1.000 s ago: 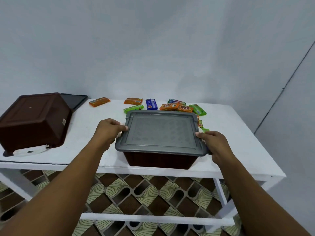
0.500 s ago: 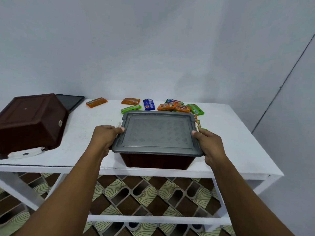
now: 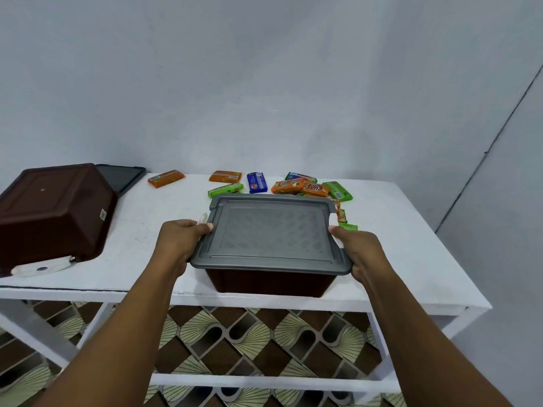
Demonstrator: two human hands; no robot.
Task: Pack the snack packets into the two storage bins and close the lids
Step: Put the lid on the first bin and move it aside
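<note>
The brown bin [image 3: 270, 282] sits lower centre of the frame at the desk's [image 3: 411, 245] near edge, upright, long axis left to right. The left hand [image 3: 179, 242] and right hand [image 3: 360, 254] each curl a grip round the short ends of the grey lid [image 3: 271, 233].

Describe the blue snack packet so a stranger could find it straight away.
On the white table, look past the grey-lidded bin toward the wall. The blue packet lies behind the lid's far edge, between an orange packet on its left and an orange pile on its right. It is the only blue wrapper there.
</note>
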